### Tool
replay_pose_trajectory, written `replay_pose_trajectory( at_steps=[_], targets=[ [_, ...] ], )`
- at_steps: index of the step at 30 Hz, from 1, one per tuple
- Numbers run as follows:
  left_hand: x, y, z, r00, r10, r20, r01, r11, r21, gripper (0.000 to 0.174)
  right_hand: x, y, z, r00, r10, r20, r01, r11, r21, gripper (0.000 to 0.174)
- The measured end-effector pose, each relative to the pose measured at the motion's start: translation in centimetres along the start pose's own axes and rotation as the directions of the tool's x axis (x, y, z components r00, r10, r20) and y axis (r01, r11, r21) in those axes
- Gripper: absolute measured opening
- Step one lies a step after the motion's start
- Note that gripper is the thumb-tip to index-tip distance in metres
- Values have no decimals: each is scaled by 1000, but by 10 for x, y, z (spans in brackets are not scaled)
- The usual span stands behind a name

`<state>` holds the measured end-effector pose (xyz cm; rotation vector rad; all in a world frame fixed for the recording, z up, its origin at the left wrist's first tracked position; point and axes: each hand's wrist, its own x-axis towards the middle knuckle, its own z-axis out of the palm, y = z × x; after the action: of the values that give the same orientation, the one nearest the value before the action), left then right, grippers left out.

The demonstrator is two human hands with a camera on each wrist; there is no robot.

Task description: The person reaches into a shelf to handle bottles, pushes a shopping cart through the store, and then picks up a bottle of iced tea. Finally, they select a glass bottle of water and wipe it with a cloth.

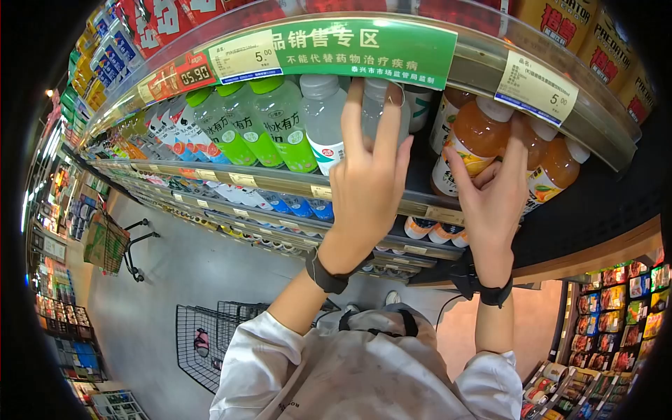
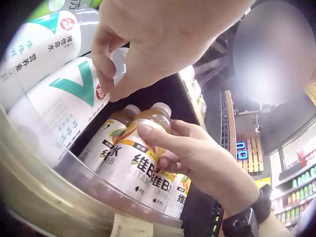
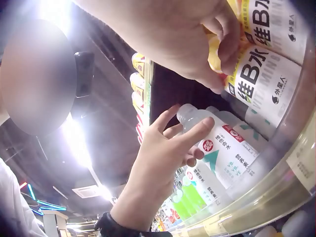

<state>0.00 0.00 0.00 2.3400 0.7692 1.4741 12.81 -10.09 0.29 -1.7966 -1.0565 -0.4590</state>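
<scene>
My left hand point(image 1: 367, 189) reaches into the upper shelf and grips a clear drink bottle point(image 3: 224, 145) near its neck, thumb on one side and fingers on the other. That bottle has a white cap and a white label with a green V. To its right, my right hand point(image 1: 493, 196) holds an orange drink bottle point(image 2: 139, 153) by its upper part, its thumb across the front in the left wrist view. This bottle also has a white cap and a white label. Both bottles stand among others of their kind, and the shelf's front lip hides some caps in the head view.
A green sign point(image 1: 367, 52) and price tags point(image 1: 537, 87) line the shelf edge above the hands. Green-capped bottles point(image 1: 280, 119) stand left. Lower shelves point(image 1: 273, 224) hold more bottles. A black wire cart point(image 1: 199, 343) is on the floor at left.
</scene>
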Motion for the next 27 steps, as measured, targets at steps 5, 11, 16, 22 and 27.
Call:
replay_pose_trajectory(
  at_steps=[5, 11, 16, 22, 27],
  targets=[
    [-33, 15, -1, 971, 226, 72, -184, 908, -376, 60, -7, 6, 0, 966, -182, -184, 209, 968, 140, 75],
    [-28, 27, 47, 983, 1, 183, 116, 770, -627, 61, -59, 32, -19, 943, -254, -217, 312, 901, 301, 31],
    [-8, 31, 64, 941, -196, 277, 335, 662, -671, 62, -89, 70, -32, 973, -119, -199, 166, 955, 244, 26],
    [-6, 23, 97, 906, -242, 348, 422, 456, -783, 69, -114, 82, -49, 972, 48, -229, 34, 940, 340, 18],
    [-9, 24, 96, 881, -277, 383, 471, 443, -763, 64, -116, 81, -52, 980, 9, -200, 60, 941, 334, 18]
  ],
)
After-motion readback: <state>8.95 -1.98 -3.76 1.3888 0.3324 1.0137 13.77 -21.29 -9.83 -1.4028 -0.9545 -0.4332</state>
